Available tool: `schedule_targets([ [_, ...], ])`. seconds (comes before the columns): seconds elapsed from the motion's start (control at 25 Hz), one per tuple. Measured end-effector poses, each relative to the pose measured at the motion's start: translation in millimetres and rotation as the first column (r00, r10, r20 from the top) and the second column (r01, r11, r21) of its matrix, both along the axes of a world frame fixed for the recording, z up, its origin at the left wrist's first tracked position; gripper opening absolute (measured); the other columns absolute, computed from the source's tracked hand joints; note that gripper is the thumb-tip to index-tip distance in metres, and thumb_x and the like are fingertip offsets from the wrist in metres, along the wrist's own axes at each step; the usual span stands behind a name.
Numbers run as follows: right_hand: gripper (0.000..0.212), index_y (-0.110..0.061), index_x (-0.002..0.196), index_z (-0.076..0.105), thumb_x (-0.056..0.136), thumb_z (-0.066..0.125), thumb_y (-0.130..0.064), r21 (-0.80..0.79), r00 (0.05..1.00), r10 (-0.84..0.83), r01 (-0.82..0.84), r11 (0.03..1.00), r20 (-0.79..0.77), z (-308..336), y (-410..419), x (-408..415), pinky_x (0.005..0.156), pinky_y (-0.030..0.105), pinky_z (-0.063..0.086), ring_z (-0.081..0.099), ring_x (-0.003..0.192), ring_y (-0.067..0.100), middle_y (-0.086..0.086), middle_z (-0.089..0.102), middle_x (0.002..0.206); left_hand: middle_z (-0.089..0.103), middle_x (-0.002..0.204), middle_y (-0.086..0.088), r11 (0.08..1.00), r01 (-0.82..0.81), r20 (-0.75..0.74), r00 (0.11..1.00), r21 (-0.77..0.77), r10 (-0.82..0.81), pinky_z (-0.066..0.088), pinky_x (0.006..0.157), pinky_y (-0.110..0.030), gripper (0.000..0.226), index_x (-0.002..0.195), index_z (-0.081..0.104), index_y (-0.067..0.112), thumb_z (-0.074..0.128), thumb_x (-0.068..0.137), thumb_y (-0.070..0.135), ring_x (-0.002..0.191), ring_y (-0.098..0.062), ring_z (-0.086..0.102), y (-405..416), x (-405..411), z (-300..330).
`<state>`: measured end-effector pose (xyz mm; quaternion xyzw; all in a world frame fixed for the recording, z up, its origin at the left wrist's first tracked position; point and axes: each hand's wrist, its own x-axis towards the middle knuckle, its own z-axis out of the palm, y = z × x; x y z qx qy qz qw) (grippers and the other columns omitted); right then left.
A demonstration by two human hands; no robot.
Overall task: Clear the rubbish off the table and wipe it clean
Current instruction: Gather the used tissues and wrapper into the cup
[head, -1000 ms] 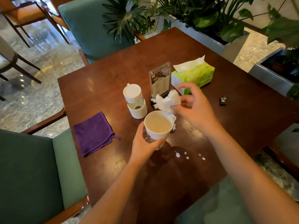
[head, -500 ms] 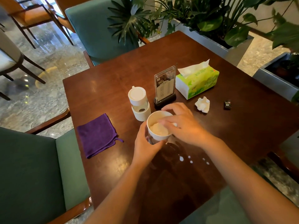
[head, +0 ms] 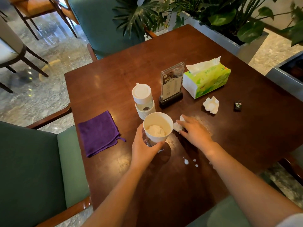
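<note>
My left hand (head: 146, 148) grips a white paper cup (head: 158, 126) that stands upright on the dark wooden table (head: 114, 79). A crumpled white tissue lies inside the cup. Just right of the cup my right hand (head: 195, 131) rests on the tabletop with its fingertips closed on a second small crumpled tissue (head: 178, 126). A third tissue ball (head: 211, 104) lies further right, and a small dark candy wrapper (head: 238, 105) beyond it. White liquid drops (head: 188, 161) dot the table near my right forearm. A folded purple cloth (head: 98, 132) lies at the left edge.
A white-lidded glass bottle (head: 143, 100), an acrylic menu stand (head: 172, 86) and a green tissue pack (head: 207, 79) stand behind the cup. Green chairs (head: 32, 169) flank the table's left and far sides. Planters with leafy plants (head: 229, 17) border the right.
My right hand pushed the first tissue ball into the cup, then withdrew and dropped to the table right of the cup, onto another small tissue. My left hand kept hold of the cup.
</note>
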<state>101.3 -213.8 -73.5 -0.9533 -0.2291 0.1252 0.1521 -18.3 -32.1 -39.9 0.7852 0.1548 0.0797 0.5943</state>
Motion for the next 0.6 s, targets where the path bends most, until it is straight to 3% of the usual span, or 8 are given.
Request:
schedule_targets([
  [0.16,0.028,-0.014,0.117,0.062,0.092,0.052,-0.02,0.048,1.0,-0.008,0.007,0.999,0.018,-18.3,6.7,-8.7,0.094,0.037,0.045,0.05,0.118,0.026,0.007,0.059,0.129,0.046,0.123,0.032,1.0,-0.003,-0.022,1.0,0.006,0.003,0.044,0.09,-0.011,0.082,0.124,0.034,0.049,0.083,0.065,0.021,0.118,0.014,0.04,4.0,-0.3,-1.6],
  [0.24,0.027,-0.013,0.115,0.064,0.091,0.055,-0.02,0.062,0.999,-0.024,0.022,0.998,0.041,-22.8,4.2,-12.1,0.091,0.037,0.047,0.05,0.118,0.024,0.005,0.062,0.125,0.046,0.124,0.03,1.0,-0.002,-0.028,1.0,0.011,0.002,0.044,0.092,-0.015,0.082,0.127,0.035,0.045,0.083,0.065,0.022,0.118,0.013,0.04,4.7,-0.1,-1.5],
  [0.4,0.025,-0.013,0.092,0.065,0.085,0.061,-0.037,0.004,0.992,-0.051,0.051,0.999,0.115,-22.4,13.3,-6.2,0.066,0.032,0.045,0.052,0.099,0.022,0.004,0.063,0.098,0.046,0.125,0.028,1.0,-0.001,-0.024,1.0,0.01,0.002,0.044,0.096,-0.021,0.083,0.134,0.036,0.031,0.083,0.066,0.02,0.118,0.012,0.041,8.5,-0.3,4.0],
  [0.6,0.011,-0.001,0.088,0.062,0.085,0.058,-0.01,0.117,0.982,-0.15,0.137,0.984,0.114,-25.7,21.0,-5.9,0.067,0.034,0.041,0.055,0.093,0.032,0.017,0.062,0.092,0.046,0.126,0.025,1.0,-0.014,-0.002,1.0,0.019,0.014,0.044,0.091,-0.011,0.084,0.137,0.036,0.025,0.083,0.067,0.018,0.117,0.013,0.042,14.3,-0.4,11.6],
])
